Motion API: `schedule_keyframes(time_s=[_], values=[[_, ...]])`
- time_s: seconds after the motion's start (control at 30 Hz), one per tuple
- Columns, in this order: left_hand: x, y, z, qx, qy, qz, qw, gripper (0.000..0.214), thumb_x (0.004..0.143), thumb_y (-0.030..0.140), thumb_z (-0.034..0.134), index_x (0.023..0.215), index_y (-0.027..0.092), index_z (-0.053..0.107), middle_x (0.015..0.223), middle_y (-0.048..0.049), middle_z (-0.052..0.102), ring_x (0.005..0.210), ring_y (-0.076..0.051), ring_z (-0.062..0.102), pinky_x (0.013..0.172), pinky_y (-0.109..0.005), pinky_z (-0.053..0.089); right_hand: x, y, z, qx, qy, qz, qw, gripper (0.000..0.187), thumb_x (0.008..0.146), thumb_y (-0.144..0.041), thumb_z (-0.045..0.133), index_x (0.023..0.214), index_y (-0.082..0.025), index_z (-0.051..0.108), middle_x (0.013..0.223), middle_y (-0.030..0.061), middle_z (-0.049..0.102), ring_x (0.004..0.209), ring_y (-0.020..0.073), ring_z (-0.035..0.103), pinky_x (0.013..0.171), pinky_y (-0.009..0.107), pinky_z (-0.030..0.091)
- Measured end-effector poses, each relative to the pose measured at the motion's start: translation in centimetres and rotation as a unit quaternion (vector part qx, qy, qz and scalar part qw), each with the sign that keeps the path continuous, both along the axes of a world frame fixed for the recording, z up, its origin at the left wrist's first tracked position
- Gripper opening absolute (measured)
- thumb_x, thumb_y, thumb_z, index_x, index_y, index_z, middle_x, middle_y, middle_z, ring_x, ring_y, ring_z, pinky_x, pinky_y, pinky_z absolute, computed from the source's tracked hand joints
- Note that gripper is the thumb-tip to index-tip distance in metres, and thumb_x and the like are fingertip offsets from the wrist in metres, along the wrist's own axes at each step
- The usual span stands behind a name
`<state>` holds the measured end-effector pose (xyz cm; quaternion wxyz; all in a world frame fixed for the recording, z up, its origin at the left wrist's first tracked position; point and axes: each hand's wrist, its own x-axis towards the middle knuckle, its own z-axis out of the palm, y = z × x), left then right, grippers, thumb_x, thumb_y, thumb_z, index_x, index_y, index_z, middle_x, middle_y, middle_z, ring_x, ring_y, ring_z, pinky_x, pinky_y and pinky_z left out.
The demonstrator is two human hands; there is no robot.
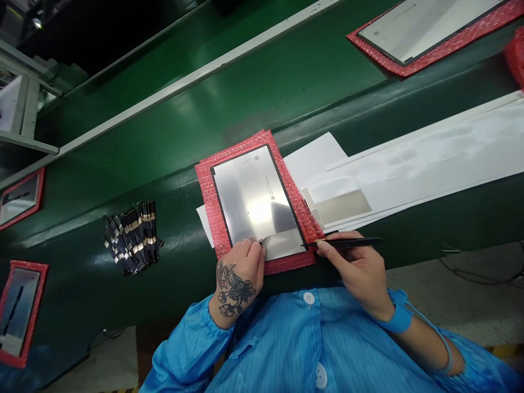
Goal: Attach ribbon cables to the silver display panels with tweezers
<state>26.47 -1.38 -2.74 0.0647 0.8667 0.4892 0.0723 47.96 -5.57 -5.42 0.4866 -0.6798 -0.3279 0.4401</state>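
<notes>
Silver rectangular display panel (254,199) runs lengthwise away from the left hand (240,267), pinching its glossy film (282,244); the right hand (356,270) narrowly grips slim black tweezers (347,243).

Electronics assembly line on a factory floor.
A long green line bench (262,93) runs diagonally across the frame, with flat display panels (426,27) set along it on red bubble-wrap pads (249,144). At lower centre is a blue anti-static smock (270,344) with a grounding wrist strap (399,319); grey concrete floor (462,295) lies lower right, metal racking (24,103) upper left.
</notes>
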Motion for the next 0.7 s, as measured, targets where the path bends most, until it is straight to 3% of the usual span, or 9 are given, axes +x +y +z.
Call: schedule_keyframes(time_s=[0.3,0.43,0.53,0.6,0.7], values=[[-0.5,0.0,-0.2,-0.007,-0.001,0.032,0.999,0.03,0.102,0.03,0.045,0.081,0.02,0.063,0.062,-0.0008,0.057,0.056,-0.016,0.055,0.051,-0.028,0.031,-0.1,-0.1,-0.2,0.003,-0.013,-0.004,1.0,0.037,0.074,-0.06,0.08,0.08,-0.024,0.071,0.075,0.0064,0.071,0.068,0.0239,0.069,0.064,0.038,0.06],[-1.6,0.3,0.3,-0.023,-0.022,0.026,0.999,0.035,0.102,0.035,0.047,0.073,0.019,0.059,0.057,0.0029,0.054,0.048,-0.013,0.052,0.048,-0.026,0.034,0.0,-0.2,-0.5,0.004,-0.024,0.005,1.0,0.042,0.075,-0.065,0.076,0.083,-0.025,0.07,0.077,0.0054,0.072,0.07,0.0237,0.07,0.067,0.038,0.06],[-1.1,0.1,0.8,-0.003,-0.053,0.021,0.998,0.034,0.099,0.032,0.053,0.068,0.019,0.056,0.059,0.0019,0.057,0.05,-0.012,0.054,0.048,-0.024,0.04,0.0,-0.2,-0.6,0.007,-0.03,0.008,0.999,0.046,0.075,-0.067,0.076,0.083,-0.022,0.07,0.078,0.0057,0.071,0.07,0.0234,0.07,0.066,0.037,0.061],[0.3,-0.4,0.6,0.063,-0.109,-0.023,0.992,0.024,0.098,0.023,0.052,0.077,0.017,0.063,0.069,-0.0024,0.066,0.064,-0.015,0.064,0.06,-0.026,0.05,-0.1,-0.2,-0.7,0.017,-0.027,0.002,0.999,0.046,0.074,-0.065,0.077,0.082,-0.02,0.069,0.077,0.0059,0.071,0.069,0.0229,0.07,0.064,0.035,0.061],[2.9,-1.1,-0.7,0.124,-0.128,-0.117,0.977,0.027,0.1,0.019,0.045,0.111,0.012,0.068,0.109,-0.0117,0.076,0.108,-0.024,0.069,0.095,-0.037,0.054,-0.4,0.0,-0.6,0.031,-0.009,-0.005,0.999,0.044,0.074,-0.063,0.078,0.081,-0.02,0.069,0.076,0.0053,0.072,0.067,0.0217,0.071,0.063,0.033,0.062]])
